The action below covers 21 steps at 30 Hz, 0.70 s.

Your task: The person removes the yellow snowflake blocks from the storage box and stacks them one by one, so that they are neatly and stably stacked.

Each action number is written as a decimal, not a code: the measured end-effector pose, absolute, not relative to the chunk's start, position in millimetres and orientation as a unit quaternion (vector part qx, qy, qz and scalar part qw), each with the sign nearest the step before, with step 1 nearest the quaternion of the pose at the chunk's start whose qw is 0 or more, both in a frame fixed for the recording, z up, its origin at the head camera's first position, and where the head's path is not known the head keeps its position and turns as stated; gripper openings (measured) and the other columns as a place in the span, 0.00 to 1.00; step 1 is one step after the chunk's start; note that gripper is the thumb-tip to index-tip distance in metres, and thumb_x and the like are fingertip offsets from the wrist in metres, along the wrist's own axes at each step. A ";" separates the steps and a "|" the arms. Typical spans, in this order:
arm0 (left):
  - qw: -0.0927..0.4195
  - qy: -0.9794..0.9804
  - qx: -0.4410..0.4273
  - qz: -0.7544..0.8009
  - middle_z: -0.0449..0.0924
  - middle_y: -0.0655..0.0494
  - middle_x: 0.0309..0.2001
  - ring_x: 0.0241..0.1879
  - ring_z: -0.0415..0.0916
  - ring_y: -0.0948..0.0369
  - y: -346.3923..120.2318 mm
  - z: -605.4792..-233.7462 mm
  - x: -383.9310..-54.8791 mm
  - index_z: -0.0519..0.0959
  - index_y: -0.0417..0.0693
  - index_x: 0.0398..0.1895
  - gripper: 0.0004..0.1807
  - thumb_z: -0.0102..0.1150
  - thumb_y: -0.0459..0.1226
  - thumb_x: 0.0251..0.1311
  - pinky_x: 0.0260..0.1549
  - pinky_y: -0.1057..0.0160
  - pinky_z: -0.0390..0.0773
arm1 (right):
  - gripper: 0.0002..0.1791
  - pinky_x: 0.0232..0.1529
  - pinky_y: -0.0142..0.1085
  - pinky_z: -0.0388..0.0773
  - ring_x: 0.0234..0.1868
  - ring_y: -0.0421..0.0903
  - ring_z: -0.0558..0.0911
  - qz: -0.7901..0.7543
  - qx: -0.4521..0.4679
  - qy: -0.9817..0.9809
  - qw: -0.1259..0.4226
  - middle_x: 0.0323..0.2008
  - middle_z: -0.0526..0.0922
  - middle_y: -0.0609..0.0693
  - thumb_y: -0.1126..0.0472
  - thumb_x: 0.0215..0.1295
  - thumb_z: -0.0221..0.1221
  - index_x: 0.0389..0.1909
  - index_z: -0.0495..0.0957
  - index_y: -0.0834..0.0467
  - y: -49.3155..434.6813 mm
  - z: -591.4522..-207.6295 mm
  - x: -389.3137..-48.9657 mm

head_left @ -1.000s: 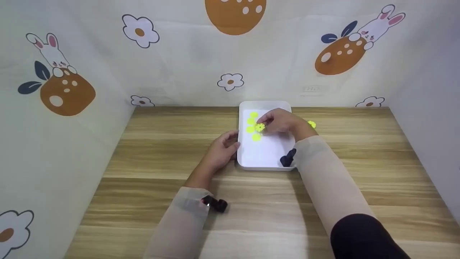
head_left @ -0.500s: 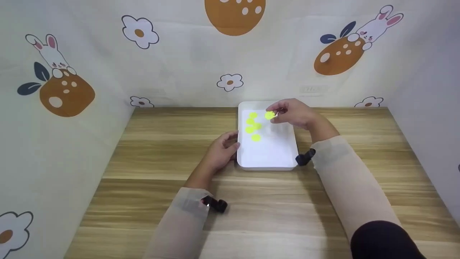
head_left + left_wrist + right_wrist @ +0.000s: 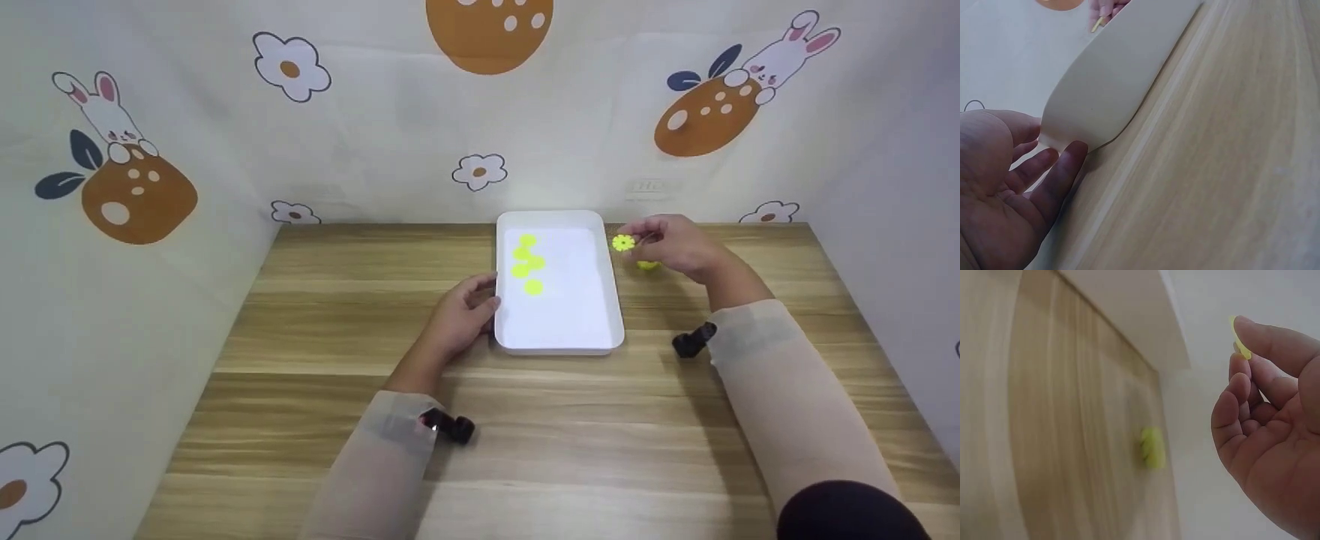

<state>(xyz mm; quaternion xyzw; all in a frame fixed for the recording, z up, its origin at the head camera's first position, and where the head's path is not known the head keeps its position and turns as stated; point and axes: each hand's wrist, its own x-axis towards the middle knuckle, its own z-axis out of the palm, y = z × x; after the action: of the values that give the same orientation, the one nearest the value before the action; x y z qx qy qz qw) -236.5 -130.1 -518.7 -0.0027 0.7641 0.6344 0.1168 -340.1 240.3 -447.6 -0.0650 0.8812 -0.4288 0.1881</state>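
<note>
Between thumb and fingertips, my right hand [image 3: 675, 241] pinches a yellow notched flower-shaped disc [image 3: 623, 243], held up just outside the tray's right rim. In the right wrist view the held disc [image 3: 1240, 338] shows almost edge-on. Below that hand, a small stack of yellow discs [image 3: 1153, 448] lies on the table, partly hidden in the head view. Several more yellow discs [image 3: 533, 287] lie spread inside the white tray [image 3: 559, 322], towards its left side. My left hand [image 3: 459, 313] rests against the tray's left wall, its fingertips touching the outside, as the left wrist view shows.
The wood-grain table [image 3: 360, 300] meets a patterned cloth wall [image 3: 375, 135] close behind the tray. A pale side wall [image 3: 885, 225] bounds the right. Small black cameras sit on both wrists.
My right hand has moved right, from over the discs in the tray to beyond its right rim, carrying one yellow disc. My left hand and the tray have stayed put.
</note>
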 end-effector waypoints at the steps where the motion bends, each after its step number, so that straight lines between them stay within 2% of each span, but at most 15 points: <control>1: 0.117 0.764 -0.003 0.635 0.74 0.47 0.76 0.68 0.80 0.51 -130.0 -518.5 -236.6 0.71 0.51 0.78 0.28 0.61 0.37 0.77 0.53 0.58 0.91 | 0.24 0.55 0.38 0.84 0.52 0.47 0.76 -0.427 -0.063 0.883 0.187 0.56 0.81 0.52 0.57 0.70 0.71 0.65 0.81 0.54 244.6 -450.0 -340.1; 15: 0.121 0.776 -0.004 0.619 0.73 0.49 0.77 0.70 0.79 0.53 -132.4 -518.1 -235.8 0.71 0.54 0.78 0.28 0.61 0.39 0.77 0.52 0.58 0.91 | 0.29 0.50 0.29 0.81 0.49 0.41 0.76 -0.463 -0.004 0.865 0.193 0.50 0.78 0.44 0.63 0.70 0.69 0.70 0.76 0.61 282.8 -477.8 -347.4; 21: 0.123 0.781 -0.017 0.612 0.74 0.51 0.77 0.68 0.81 0.54 -131.3 -517.9 -236.9 0.72 0.56 0.77 0.28 0.61 0.40 0.77 0.51 0.59 0.91 | 0.30 0.51 0.31 0.80 0.49 0.40 0.76 -0.465 0.010 0.861 0.205 0.51 0.79 0.42 0.60 0.70 0.70 0.71 0.76 0.58 290.0 -483.3 -349.7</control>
<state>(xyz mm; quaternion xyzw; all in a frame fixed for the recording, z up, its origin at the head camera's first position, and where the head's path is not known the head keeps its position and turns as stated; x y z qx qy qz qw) -236.9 -131.3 -517.9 -0.0175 0.7811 0.6119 0.1228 -349.7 290.0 -483.3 0.0099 0.8615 -0.4647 0.2046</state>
